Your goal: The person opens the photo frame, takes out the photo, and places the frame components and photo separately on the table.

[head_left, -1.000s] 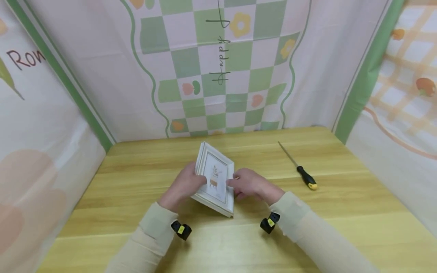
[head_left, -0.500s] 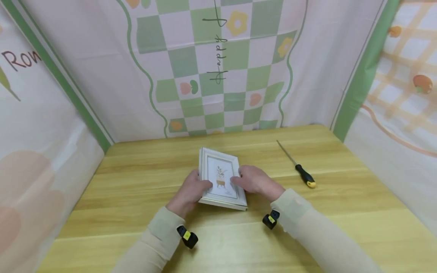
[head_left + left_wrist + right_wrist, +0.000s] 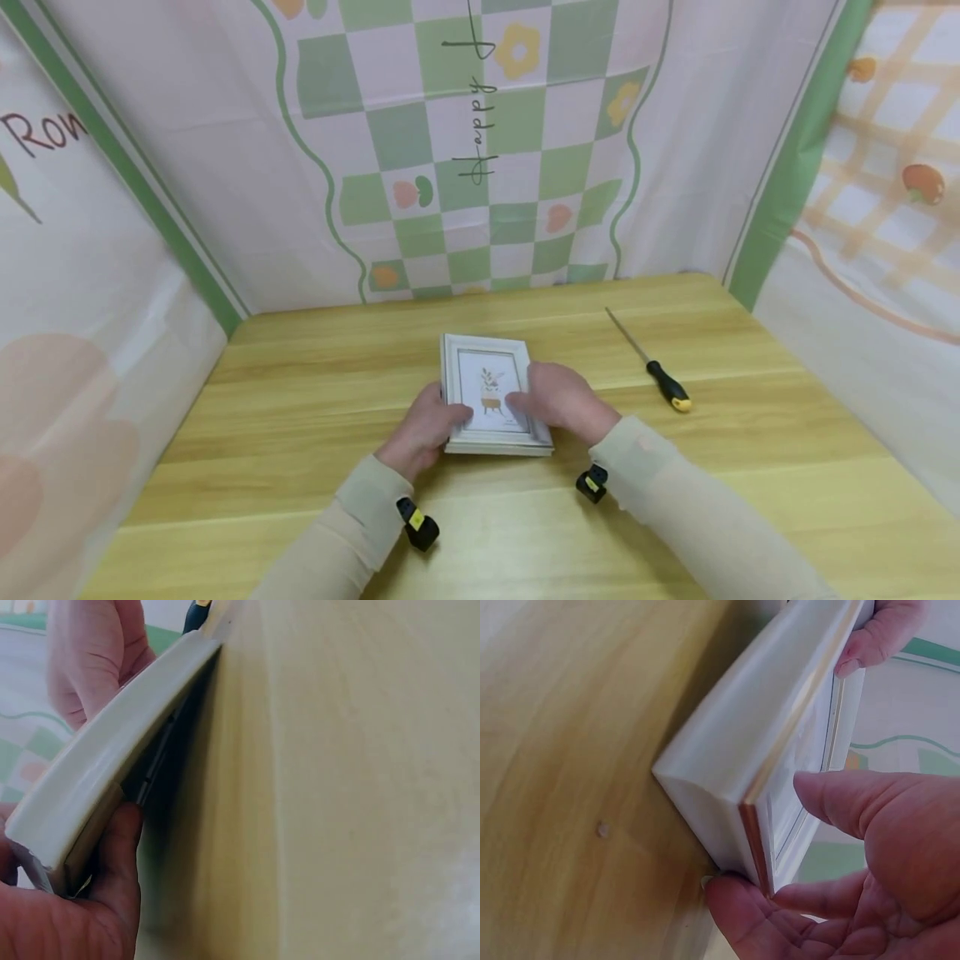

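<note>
A white picture frame (image 3: pixel 491 354), with a print of a plant in an orange pot, lies face up between both hands over the wooden table. My left hand (image 3: pixel 427 425) grips its left edge, thumb on the front. In the left wrist view the left fingers (image 3: pixel 120 840) curl under the frame, and a dark gap shows between frame and table. My right hand (image 3: pixel 566 400) holds the right edge, its thumb on the front. The right wrist view has the right fingers (image 3: pixel 742 911) beneath the frame's corner (image 3: pixel 727 817), which is close to the tabletop; contact there is unclear.
A screwdriver (image 3: pixel 663 379) with a black and yellow handle lies on the table (image 3: pixel 300 375) to the right of the frame. A patterned cloth (image 3: pixel 480 208) hangs along the back, and similar cloths enclose both sides.
The picture frame has turned from a steep sideways tilt to nearly flat, face up, and lies a little farther right. Both hands keep their hold, and the left hand has shifted right with it.
</note>
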A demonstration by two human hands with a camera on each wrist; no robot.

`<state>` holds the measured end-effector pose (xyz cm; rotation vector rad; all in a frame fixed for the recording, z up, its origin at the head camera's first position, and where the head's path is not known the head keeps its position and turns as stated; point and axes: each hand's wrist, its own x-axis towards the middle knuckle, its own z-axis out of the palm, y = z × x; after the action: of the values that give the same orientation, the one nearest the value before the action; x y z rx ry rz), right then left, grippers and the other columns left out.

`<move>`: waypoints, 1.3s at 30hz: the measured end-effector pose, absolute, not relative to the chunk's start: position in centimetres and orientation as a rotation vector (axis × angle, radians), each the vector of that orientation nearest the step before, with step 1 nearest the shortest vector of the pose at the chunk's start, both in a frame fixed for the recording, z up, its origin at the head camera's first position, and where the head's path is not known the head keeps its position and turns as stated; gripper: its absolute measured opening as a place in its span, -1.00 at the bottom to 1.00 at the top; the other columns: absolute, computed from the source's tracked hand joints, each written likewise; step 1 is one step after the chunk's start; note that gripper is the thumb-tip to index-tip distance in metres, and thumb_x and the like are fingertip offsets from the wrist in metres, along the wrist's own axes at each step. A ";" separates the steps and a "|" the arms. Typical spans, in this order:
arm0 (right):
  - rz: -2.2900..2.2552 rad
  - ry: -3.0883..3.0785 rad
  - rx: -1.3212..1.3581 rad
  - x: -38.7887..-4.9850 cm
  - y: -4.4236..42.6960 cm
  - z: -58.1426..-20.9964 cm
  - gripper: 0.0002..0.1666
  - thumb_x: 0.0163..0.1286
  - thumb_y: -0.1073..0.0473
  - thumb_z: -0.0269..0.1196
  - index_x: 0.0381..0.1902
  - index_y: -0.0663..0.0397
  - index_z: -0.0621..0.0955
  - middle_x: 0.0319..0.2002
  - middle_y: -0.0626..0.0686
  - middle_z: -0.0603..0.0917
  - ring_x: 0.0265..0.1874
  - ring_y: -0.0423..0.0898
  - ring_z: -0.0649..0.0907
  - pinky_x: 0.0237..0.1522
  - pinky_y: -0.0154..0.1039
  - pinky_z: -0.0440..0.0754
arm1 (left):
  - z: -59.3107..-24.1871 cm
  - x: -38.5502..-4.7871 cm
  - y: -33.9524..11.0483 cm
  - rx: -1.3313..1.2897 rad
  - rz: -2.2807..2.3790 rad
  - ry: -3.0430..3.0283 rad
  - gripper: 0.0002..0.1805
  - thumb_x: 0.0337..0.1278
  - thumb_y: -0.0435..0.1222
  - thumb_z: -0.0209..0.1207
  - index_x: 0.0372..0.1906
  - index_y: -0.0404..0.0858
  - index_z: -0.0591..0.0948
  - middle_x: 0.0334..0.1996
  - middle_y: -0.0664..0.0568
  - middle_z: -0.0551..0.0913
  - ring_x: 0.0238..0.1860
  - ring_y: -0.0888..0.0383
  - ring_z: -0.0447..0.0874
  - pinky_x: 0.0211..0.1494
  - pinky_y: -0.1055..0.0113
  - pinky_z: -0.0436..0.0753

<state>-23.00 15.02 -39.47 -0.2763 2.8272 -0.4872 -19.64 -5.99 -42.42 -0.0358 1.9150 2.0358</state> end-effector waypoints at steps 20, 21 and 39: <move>-0.437 2.883 -0.245 -22.4 14.2 -40.1 -0.51 0.40 -0.17 0.39 -0.31 0.15 0.56 -0.48 0.07 0.61 -0.54 -0.04 0.60 -0.52 -0.21 0.56 | -43.3 -19.6 -6.0 -0.037 1.963 2.009 -0.41 0.19 -0.58 0.11 0.37 -0.44 0.44 0.16 -0.29 0.67 -0.01 -0.07 0.77 0.05 0.14 0.76; -0.435 2.883 -0.244 -22.4 14.1 -40.1 -0.51 0.40 -0.18 0.39 -0.30 0.16 0.57 -0.48 0.07 0.61 -0.54 -0.05 0.60 -0.52 -0.21 0.56 | -43.3 -19.6 -6.0 -0.041 1.943 2.039 -0.43 0.19 -0.57 0.11 0.36 -0.44 0.45 0.16 -0.28 0.67 -0.02 -0.06 0.77 0.04 0.15 0.76; -0.372 2.898 -0.249 -22.5 13.9 -40.0 -0.48 0.39 -0.20 0.39 -0.30 0.18 0.58 -0.48 0.07 0.61 -0.52 -0.04 0.59 -0.48 -0.20 0.57 | -41.6 -19.1 -5.8 -0.053 1.316 2.594 -0.53 0.24 -0.28 0.31 0.17 -0.40 0.49 -0.16 -0.12 0.63 -0.24 0.00 0.60 -0.24 0.22 0.62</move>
<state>-22.45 13.87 -39.98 -0.2488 2.8976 -0.3718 -19.08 -5.83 -41.59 -0.0531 2.5944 1.3164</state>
